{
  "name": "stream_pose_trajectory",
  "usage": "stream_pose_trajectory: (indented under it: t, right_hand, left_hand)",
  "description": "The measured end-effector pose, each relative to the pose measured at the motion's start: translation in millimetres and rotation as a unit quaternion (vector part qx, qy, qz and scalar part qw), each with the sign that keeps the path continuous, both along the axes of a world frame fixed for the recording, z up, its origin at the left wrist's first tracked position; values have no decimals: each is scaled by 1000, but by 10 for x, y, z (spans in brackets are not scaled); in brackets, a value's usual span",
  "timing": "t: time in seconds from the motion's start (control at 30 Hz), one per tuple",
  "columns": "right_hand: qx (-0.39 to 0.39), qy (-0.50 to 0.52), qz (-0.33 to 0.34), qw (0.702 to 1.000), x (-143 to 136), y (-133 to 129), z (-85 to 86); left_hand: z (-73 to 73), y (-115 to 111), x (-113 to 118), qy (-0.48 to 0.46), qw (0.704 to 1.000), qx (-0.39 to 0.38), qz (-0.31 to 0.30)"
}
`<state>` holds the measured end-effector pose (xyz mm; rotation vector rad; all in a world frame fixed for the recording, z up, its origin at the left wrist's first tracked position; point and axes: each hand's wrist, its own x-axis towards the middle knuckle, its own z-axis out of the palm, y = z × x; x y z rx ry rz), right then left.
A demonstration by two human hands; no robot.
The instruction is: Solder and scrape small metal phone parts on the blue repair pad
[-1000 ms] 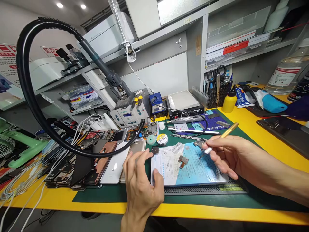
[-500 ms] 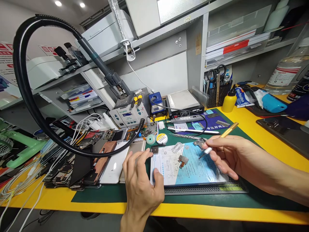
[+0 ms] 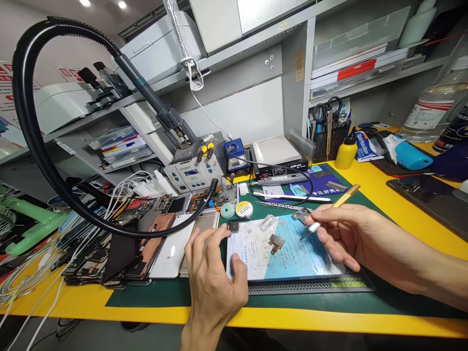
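My left hand (image 3: 217, 278) rests at the left edge of a blue-and-white printed pad (image 3: 310, 258), fingers bent but apart, with nothing visible in them. Its index fingertip is close to a small black camera-like module (image 3: 233, 226) at the pad's upper left corner; contact is unclear. In my right hand (image 3: 347, 229) is a slim gold pen-like tool (image 3: 345, 196) with a white collar, its thin dark tip pointing down over the pad. Just beyond those fingers is a small metal-and-black part (image 3: 300, 215). A small metal part with a brown flex cable (image 3: 277, 243) lies mid-pad, below a silver blade-like piece (image 3: 268, 223).
Several phones, a white one (image 3: 172, 246) among them, lie left of the pad. A black hose (image 3: 22, 117) arches from the hot-air station (image 3: 193, 170). Behind stand a heating plate (image 3: 278, 148), a pen holder (image 3: 325, 141) and a yellow bottle (image 3: 345, 152). A dark tablet (image 3: 427, 197) lies right.
The whole view has shifted slightly to the left. Both hands keep nearly the same pose, and the parts on the pad stay where they were.
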<state>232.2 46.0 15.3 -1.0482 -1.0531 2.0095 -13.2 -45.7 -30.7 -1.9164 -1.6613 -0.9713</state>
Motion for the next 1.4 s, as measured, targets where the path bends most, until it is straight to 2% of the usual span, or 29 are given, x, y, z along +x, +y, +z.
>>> stream_pose_trajectory:
  t: [0.3, 0.63, 1.4]
  right_hand:
    - [9, 3, 9, 1000, -3, 0, 15]
    - [7, 10, -1, 1000, 16, 47, -99]
    - [7, 9, 0, 1000, 16, 38, -91]
  left_hand:
    - [-9, -12, -19, -2, 1000, 16, -3]
    - [-6, -4, -5, 1, 1000, 14, -2]
    - [-4, -9, -4, -1, 1000, 11, -2]
